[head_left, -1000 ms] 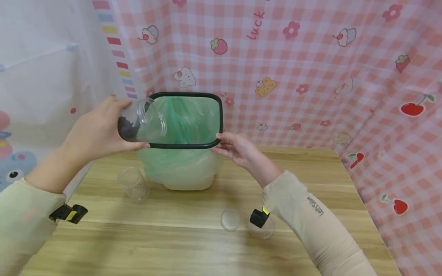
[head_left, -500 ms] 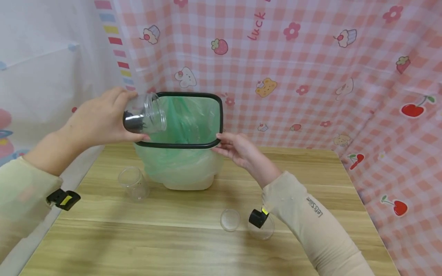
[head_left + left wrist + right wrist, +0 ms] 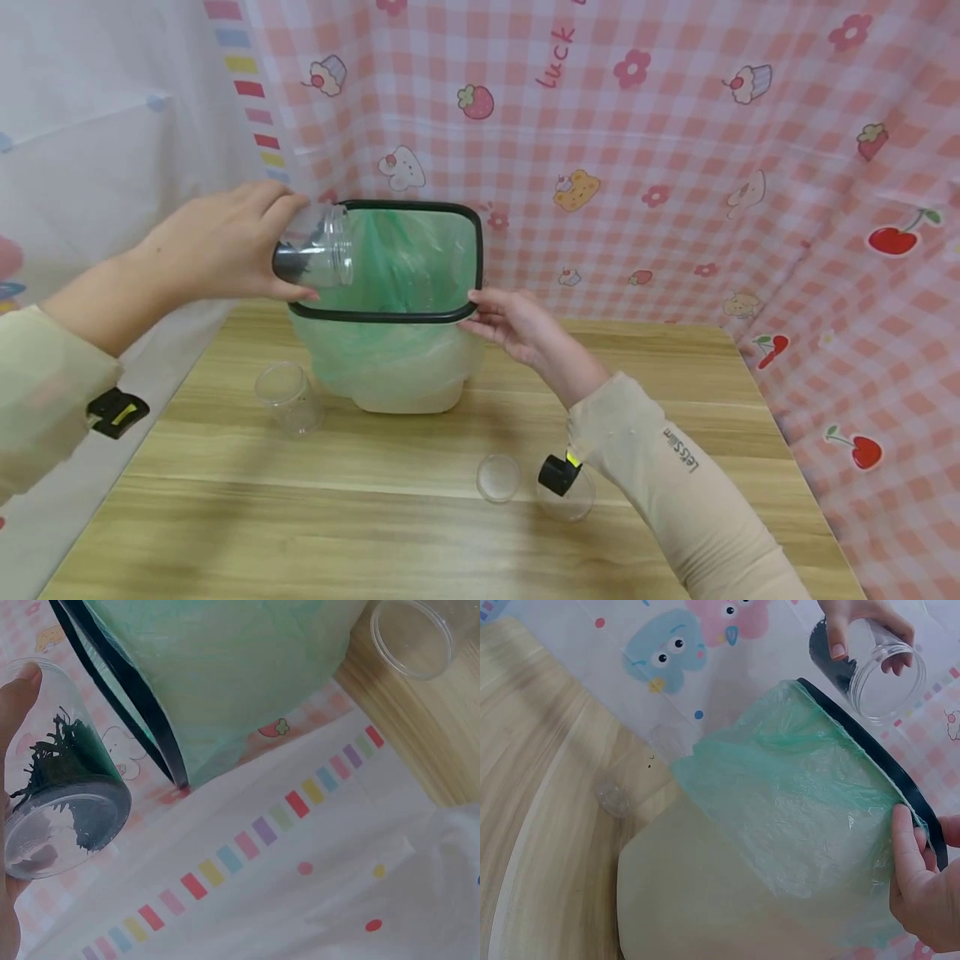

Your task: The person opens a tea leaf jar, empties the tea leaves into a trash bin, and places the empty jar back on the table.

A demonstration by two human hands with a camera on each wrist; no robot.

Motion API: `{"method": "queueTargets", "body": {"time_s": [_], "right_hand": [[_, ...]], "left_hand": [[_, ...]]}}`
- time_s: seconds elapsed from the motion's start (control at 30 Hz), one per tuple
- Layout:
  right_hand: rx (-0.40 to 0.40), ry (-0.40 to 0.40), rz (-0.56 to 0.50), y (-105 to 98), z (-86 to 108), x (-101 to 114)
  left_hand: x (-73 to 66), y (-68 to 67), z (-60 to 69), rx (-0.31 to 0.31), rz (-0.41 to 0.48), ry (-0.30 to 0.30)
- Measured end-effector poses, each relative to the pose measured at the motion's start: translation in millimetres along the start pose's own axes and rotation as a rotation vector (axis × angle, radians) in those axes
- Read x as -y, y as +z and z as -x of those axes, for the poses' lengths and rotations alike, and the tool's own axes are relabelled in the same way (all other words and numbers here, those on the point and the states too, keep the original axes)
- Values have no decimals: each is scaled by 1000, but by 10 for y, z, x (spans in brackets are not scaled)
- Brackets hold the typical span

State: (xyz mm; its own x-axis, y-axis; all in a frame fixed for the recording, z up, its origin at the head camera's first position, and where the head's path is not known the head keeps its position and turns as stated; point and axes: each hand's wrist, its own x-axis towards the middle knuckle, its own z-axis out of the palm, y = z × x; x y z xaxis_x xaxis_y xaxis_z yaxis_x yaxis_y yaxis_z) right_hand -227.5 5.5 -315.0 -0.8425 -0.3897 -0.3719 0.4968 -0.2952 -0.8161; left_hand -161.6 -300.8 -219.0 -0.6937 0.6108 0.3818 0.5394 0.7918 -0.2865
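Note:
In the head view my left hand point(image 3: 217, 246) grips a clear plastic jar point(image 3: 318, 250), tipped on its side over the left rim of a trash bin point(image 3: 408, 392). Dark, shred-like bits, possibly tea leaves point(image 3: 71, 754), lie in the jar's bottom end. Its threaded mouth point(image 3: 891, 682) is uncovered and faces the bin's opening. A green bag point(image 3: 390, 258) lines the bin under a black rim ring point(image 3: 390, 317). My right hand point(image 3: 521, 329) pinches that ring at its front right corner, thumb above and fingers below.
Left of the bin a clear, open plastic jar point(image 3: 291, 398) stands on the wooden table point(image 3: 337, 525); a few dark specks show in it. Two clear round lids point(image 3: 498, 478) lie near my right forearm. Patterned cloth point(image 3: 660, 108) hangs behind and at both sides.
My left hand has risen slightly and turned the jar closer to level, its mouth at the bin's left side. The dark bits stay at the jar's bottom end. My right hand keeps its place.

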Motion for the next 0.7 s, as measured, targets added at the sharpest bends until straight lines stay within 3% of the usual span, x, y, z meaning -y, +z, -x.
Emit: {"method": "queueTargets", "body": {"time_s": [0.7], "right_hand": [[2, 2, 0, -1, 20, -6]], "left_hand": [[79, -100, -119, 80, -61, 137]]}}
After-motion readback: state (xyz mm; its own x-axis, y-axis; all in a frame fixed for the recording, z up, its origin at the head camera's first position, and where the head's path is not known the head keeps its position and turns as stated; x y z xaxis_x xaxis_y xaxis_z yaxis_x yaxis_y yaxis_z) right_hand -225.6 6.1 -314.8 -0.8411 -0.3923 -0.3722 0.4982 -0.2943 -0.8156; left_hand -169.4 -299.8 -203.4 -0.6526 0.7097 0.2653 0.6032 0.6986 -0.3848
